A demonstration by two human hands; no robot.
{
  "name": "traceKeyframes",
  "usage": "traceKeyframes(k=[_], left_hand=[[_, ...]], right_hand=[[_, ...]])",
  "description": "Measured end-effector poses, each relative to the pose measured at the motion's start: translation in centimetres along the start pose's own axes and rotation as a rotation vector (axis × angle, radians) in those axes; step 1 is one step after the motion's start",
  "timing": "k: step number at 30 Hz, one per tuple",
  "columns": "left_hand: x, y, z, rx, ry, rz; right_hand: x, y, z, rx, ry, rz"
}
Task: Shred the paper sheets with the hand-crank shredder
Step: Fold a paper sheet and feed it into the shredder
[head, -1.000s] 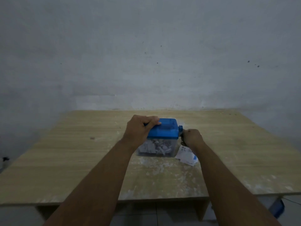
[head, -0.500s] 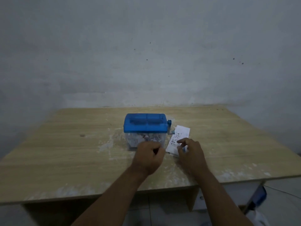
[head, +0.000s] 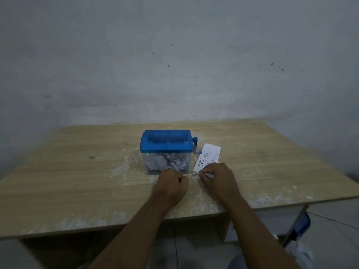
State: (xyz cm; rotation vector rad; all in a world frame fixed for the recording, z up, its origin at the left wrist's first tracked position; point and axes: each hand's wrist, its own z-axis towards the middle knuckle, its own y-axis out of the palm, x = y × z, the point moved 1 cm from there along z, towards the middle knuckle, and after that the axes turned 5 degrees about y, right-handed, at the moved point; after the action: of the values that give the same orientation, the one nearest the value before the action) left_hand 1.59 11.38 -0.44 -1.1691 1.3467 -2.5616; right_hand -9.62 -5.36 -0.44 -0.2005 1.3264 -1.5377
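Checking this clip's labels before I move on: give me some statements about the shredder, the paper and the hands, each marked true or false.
1. The shredder already has shreds in its clear bin. True.
2. The left hand grips the crank. False: it is a curled fist in front of the shredder, away from the crank.
3. A printed paper sheet lies to the right of the shredder. True.
4. The sheet is in the feed slot. False: it lies on the table, with the right hand curled over its near end.
5. The lid is red. False: it is blue.
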Motion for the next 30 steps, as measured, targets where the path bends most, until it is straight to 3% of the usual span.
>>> traceKeyframes(k=[16,24,30], left_hand=[[0.9,-0.7,-0.1,0.023,0.013,-0.135],[0.6,-0.6,0.3,0.033,-0.101,-0.303],[0.6,-0.7,0.6,0.004,-0.119,-0.331]], right_hand=[[0.3,-0.6,-0.4,0.113,-0.02,0.087],[0.0,-0.4,-0.4,0.064,-0.237,0.147],[0.2,-0.5,-0.2,0.073,-0.154,0.205]])
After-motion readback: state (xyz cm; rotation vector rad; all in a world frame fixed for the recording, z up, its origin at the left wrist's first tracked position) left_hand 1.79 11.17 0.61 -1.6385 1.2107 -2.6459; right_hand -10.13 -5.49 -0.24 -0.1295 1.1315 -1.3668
